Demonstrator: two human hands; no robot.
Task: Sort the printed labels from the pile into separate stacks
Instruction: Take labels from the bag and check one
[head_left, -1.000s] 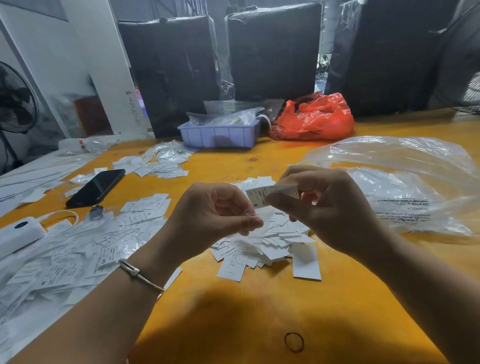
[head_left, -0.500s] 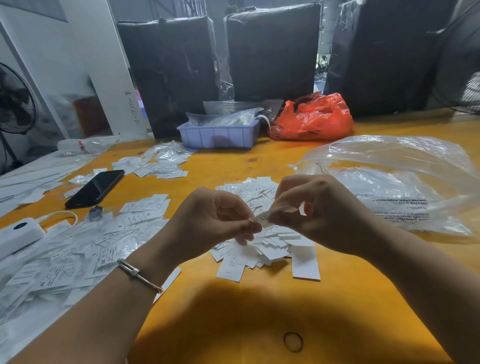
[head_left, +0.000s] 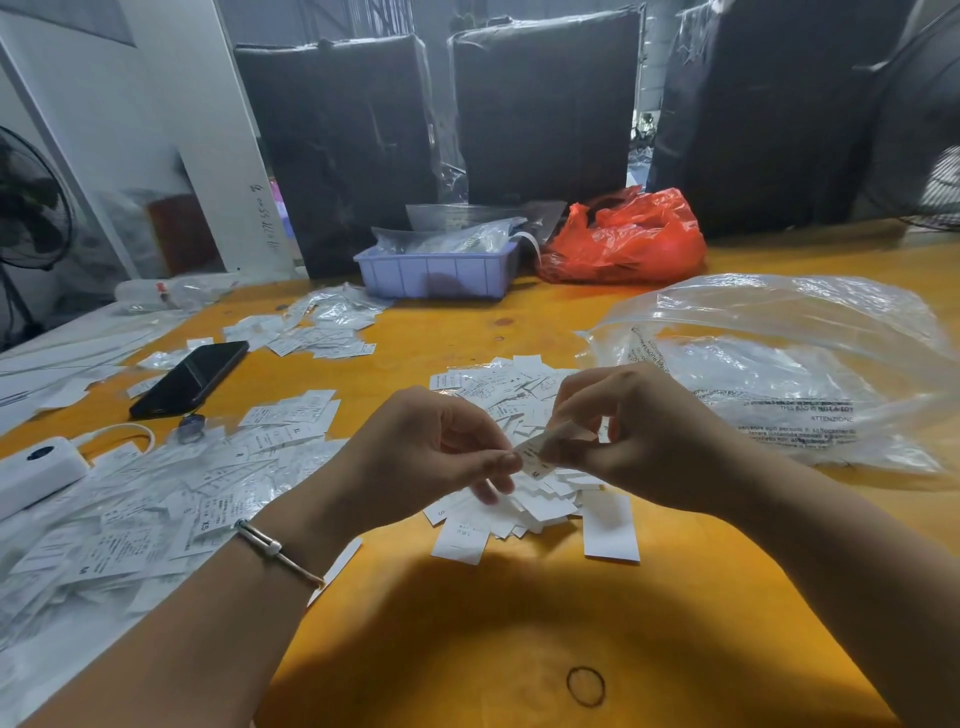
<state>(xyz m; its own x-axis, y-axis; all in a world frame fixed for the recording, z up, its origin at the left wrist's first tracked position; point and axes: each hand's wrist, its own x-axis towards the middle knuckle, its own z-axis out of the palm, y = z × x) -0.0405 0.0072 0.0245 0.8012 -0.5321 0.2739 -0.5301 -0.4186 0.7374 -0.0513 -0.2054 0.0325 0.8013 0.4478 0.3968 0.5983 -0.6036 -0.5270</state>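
A loose pile of small white printed labels (head_left: 524, 499) lies in the middle of the yellow table (head_left: 467, 649). Both hands hover just above it. My right hand (head_left: 634, 441) pinches one small white label (head_left: 535, 457) between thumb and fingers. My left hand (head_left: 431, 457) meets it, fingertips pinching the same label's left end. More labels lie spread at the left (head_left: 156, 499), and a smaller group sits at the back left (head_left: 311, 332).
A black phone (head_left: 189, 379) and a white power bank (head_left: 36, 467) lie at the left. A lilac tray (head_left: 436, 273) and a red bag (head_left: 623, 239) stand at the back. Clear plastic bags (head_left: 779, 364) cover the right. A black rubber band (head_left: 586, 686) lies near me.
My right hand has lowered the label from a raised position down to my left fingertips. Both hands now hold it low over the pile.
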